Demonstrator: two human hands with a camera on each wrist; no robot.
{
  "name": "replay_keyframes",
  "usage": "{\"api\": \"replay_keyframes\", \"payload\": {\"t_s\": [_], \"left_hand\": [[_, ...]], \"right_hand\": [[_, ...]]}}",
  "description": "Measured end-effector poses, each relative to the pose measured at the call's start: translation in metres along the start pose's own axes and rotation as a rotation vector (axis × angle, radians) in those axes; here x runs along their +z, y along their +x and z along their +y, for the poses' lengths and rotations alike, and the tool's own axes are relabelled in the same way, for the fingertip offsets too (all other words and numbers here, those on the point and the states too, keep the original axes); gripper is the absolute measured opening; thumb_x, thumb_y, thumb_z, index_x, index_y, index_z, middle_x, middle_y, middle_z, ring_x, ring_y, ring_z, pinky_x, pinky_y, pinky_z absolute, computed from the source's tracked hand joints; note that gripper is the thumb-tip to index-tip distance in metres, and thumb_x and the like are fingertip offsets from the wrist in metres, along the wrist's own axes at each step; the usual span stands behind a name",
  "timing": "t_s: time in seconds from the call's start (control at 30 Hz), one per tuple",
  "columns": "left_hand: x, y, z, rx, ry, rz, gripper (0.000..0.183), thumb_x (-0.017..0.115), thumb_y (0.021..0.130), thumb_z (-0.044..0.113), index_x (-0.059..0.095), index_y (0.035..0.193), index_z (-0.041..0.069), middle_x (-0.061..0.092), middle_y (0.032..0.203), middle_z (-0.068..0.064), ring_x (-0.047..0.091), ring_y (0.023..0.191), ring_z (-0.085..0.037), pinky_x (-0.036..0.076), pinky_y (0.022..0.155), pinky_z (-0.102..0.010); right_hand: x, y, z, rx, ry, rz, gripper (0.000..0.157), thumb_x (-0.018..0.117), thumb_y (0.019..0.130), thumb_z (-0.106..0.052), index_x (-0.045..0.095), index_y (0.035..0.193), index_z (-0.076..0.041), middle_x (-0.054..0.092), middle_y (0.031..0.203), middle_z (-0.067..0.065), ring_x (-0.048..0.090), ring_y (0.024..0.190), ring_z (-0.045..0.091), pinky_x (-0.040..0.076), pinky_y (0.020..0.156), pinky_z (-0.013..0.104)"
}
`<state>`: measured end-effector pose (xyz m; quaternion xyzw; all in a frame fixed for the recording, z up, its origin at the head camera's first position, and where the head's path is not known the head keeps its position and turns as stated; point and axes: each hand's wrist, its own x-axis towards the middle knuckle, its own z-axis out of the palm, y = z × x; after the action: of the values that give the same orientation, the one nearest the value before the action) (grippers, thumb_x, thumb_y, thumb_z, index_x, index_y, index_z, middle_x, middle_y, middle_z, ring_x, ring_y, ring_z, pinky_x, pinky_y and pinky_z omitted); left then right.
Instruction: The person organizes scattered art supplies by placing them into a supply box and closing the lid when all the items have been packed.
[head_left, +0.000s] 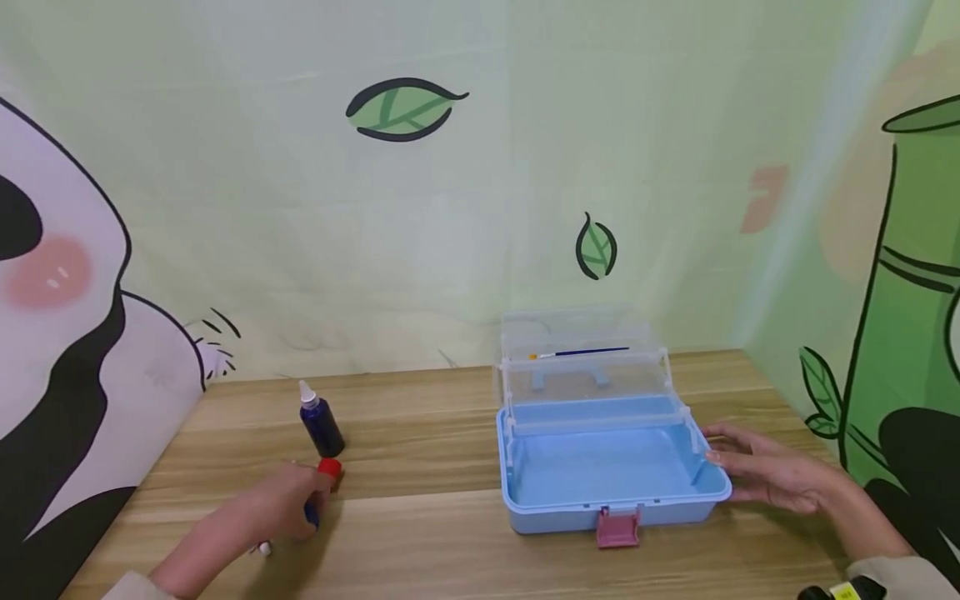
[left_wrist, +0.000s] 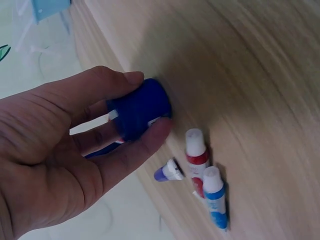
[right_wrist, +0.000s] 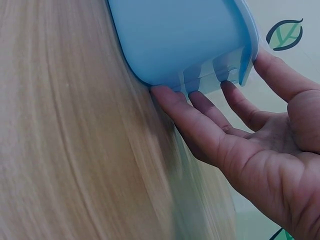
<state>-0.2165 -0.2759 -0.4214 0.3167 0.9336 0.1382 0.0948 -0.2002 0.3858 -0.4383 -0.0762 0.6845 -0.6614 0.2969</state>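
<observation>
My left hand (head_left: 281, 504) holds a small blue container (left_wrist: 145, 107) between thumb and fingers; its red cap (head_left: 330, 468) shows beyond the hand in the head view. Just behind it stands a dark blue squeeze bottle (head_left: 322, 427) with a pale nozzle. At the right, my right hand (head_left: 776, 471) grips the end of a light blue storage box (head_left: 607, 467), thumb at the rim and fingertips against the outer wall. The box's clear lid (head_left: 585, 333) is up, its pink latch (head_left: 618, 529) hanging in front.
Beneath the left hand lie small paint tubes: red (left_wrist: 197, 160), blue (left_wrist: 215, 197) and purple (left_wrist: 170, 171), all white-capped. A thin paintbrush (head_left: 581, 353) shows at the clear lid. A printed backdrop (head_left: 450, 208) stands behind the wooden table (head_left: 420, 542).
</observation>
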Motion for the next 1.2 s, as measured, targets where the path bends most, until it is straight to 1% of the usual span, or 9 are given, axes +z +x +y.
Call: {"api": "replay_keyframes", "payload": {"t_s": [0.1,0.27,0.5,0.63,0.77,0.83,1.0,1.17,1.2], "left_hand": [[0.002,0.001,-0.002,-0.007,0.009,0.005,0.038,0.083,0.059,-0.007,0.057,0.073,0.017,0.051,0.07,0.013,0.044,0.066,-0.005,0.039,0.057,-0.025],[0.003,0.002,-0.003,-0.015,-0.006,0.001,0.038,0.082,0.058,-0.008,0.057,0.073,0.017,0.052,0.07,0.012,0.044,0.065,-0.004,0.04,0.057,-0.024],[-0.001,0.003,-0.001,-0.047,-0.044,-0.031,0.034,0.079,0.06,-0.008,0.058,0.075,0.015,0.053,0.073,0.009,0.045,0.067,-0.005,0.041,0.059,-0.025],[-0.004,0.003,0.0,-0.035,-0.049,-0.015,0.032,0.079,0.061,-0.007,0.059,0.074,0.013,0.053,0.075,0.007,0.045,0.069,-0.006,0.041,0.059,-0.024],[-0.009,0.004,-0.001,-0.008,-0.029,0.016,0.031,0.08,0.061,-0.006,0.059,0.074,0.012,0.053,0.073,0.007,0.045,0.067,-0.005,0.041,0.058,-0.024],[-0.013,0.006,-0.001,-0.016,-0.026,0.013,0.03,0.081,0.062,-0.007,0.061,0.075,0.011,0.055,0.073,0.007,0.047,0.067,-0.006,0.043,0.059,-0.024],[-0.021,0.011,0.004,-0.111,-0.051,-0.022,0.03,0.083,0.066,-0.008,0.063,0.08,0.01,0.059,0.077,0.004,0.052,0.072,-0.011,0.048,0.063,-0.027],[-0.028,0.014,0.007,-0.123,-0.042,-0.005,0.031,0.085,0.067,-0.005,0.062,0.08,0.01,0.06,0.079,0.001,0.054,0.074,-0.016,0.052,0.065,-0.032],[-0.028,0.014,0.006,-0.115,-0.036,0.0,0.031,0.086,0.067,-0.004,0.062,0.08,0.01,0.061,0.079,0.001,0.054,0.074,-0.016,0.052,0.065,-0.031]], "right_hand": [[-0.001,0.0,0.0,-0.004,0.006,-0.006,0.069,0.045,0.109,-0.014,-0.002,0.154,0.009,0.035,0.149,0.027,0.059,0.123,0.031,0.048,0.101,0.054],[-0.001,-0.001,0.0,-0.005,0.014,-0.013,0.068,0.044,0.109,-0.013,-0.002,0.154,0.009,0.037,0.149,0.024,0.058,0.124,0.031,0.049,0.101,0.054],[0.0,-0.001,-0.001,-0.004,0.023,-0.019,0.068,0.044,0.109,-0.013,-0.003,0.154,0.009,0.041,0.146,0.019,0.058,0.124,0.031,0.048,0.101,0.054],[0.0,-0.002,-0.001,-0.006,0.024,-0.028,0.069,0.043,0.109,-0.013,-0.005,0.154,0.009,0.042,0.145,0.018,0.058,0.124,0.031,0.048,0.102,0.054],[0.0,-0.002,-0.002,-0.004,0.025,-0.027,0.07,0.044,0.109,-0.014,-0.005,0.154,0.009,0.042,0.145,0.017,0.058,0.124,0.03,0.048,0.102,0.054],[-0.001,-0.002,-0.001,-0.006,0.024,-0.026,0.071,0.044,0.109,-0.014,-0.006,0.153,0.01,0.043,0.145,0.017,0.059,0.124,0.03,0.048,0.102,0.054],[-0.001,-0.001,0.0,-0.007,0.021,-0.021,0.071,0.044,0.109,-0.013,-0.006,0.153,0.01,0.042,0.146,0.018,0.059,0.124,0.031,0.048,0.102,0.054],[-0.002,0.0,0.001,-0.005,0.013,-0.013,0.071,0.044,0.109,-0.014,-0.006,0.154,0.009,0.037,0.149,0.025,0.058,0.124,0.031,0.048,0.102,0.054],[-0.002,0.0,0.001,-0.004,0.012,-0.01,0.071,0.044,0.109,-0.014,-0.006,0.154,0.009,0.035,0.15,0.027,0.058,0.124,0.031,0.048,0.102,0.054]]}}
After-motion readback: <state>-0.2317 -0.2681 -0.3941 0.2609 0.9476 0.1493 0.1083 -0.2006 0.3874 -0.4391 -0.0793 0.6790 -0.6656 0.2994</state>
